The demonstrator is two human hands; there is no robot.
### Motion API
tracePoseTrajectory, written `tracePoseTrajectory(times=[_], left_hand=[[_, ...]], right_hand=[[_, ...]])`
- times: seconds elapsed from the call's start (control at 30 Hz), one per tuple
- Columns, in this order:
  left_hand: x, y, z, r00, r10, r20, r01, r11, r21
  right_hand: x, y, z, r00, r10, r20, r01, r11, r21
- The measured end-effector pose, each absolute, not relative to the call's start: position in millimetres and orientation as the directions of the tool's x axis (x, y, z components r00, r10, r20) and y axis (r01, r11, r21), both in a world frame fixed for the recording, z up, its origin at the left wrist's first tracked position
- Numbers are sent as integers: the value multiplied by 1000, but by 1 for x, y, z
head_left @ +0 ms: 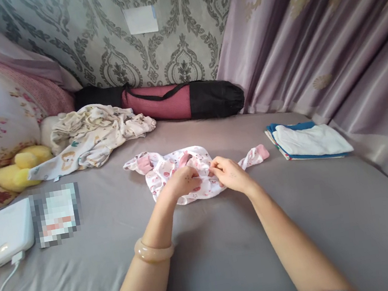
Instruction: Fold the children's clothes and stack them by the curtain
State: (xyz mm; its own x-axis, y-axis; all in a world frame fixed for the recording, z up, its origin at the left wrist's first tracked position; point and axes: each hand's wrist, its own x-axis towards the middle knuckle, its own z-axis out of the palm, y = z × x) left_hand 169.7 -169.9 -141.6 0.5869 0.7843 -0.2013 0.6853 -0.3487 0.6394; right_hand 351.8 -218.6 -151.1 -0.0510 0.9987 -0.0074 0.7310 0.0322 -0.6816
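A small white baby top with a pink print [161,171] lies spread on the grey bed sheet, its pink-cuffed sleeves reaching out to both sides. My left hand [186,180] is closed on the middle of the cloth, with the fingertips partly hidden by the hand. Just to its right, my right hand [226,172] pinches the same garment between thumb and fingers. Both hands are close together over the front of the top. A pale bangle [154,250] circles my left wrist.
Rumpled printed baby clothes [99,134] lie at the back left beside a yellow plush toy [21,169]. Folded clothes [308,141] sit at the right. A white power bank [10,233] with a cable is at the left. Against the wall rests a rolled mat bag [160,102].
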Motion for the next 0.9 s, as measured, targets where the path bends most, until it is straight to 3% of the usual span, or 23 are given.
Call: tracePoseTrajectory(times=[0.13,0.33,0.67,0.9], left_hand=[[158,-169,-133,585,765,-270,625,-213,751],[149,-166,-122,677,717,-167,253,-14,967],[131,-166,-118,796,598,-89,50,82,995],[130,-162,-123,780,621,-72,43,61,997]], right_hand=[[350,-221,-141,-27,999,19,636,32,-771],[343,-226,-124,68,981,184,504,126,-855],[329,-233,-120,94,983,156,428,101,-898],[326,-236,-117,46,971,233,599,160,-785]])
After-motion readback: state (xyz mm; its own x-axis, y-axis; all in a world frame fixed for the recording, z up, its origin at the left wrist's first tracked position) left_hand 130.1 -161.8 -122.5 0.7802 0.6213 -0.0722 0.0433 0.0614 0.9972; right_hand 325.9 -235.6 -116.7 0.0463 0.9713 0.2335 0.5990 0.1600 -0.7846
